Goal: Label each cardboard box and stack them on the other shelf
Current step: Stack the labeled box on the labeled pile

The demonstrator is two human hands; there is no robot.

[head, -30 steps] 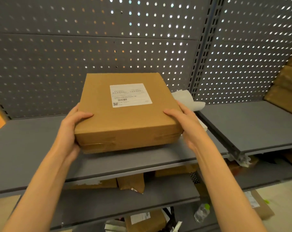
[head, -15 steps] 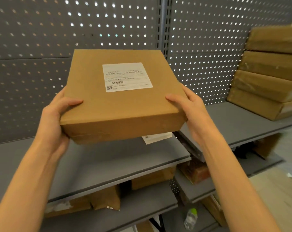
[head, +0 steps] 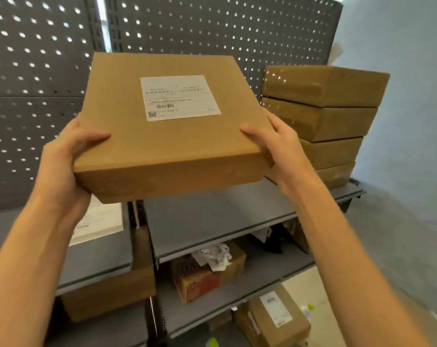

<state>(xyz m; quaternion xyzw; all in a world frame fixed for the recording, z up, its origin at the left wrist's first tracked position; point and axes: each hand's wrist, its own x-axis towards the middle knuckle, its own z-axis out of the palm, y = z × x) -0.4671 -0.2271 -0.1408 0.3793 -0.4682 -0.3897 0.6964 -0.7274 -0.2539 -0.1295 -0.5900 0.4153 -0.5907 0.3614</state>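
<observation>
Though small-printed, barcoded label (head: 180, 97) atop box (head: 172, 136)

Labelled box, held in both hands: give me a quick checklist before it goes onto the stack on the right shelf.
1. Label on the held box: ok.
2. Left hand and right hand grip opposite sides: ok.
3. Box level: not ok, tilted.
4. Stack of four boxes squarely aligned: not ok, slightly staggered.
5. Box high enough to clear the stack top: cannot tell.
6. Right shelf free in front: ok.
</observation>
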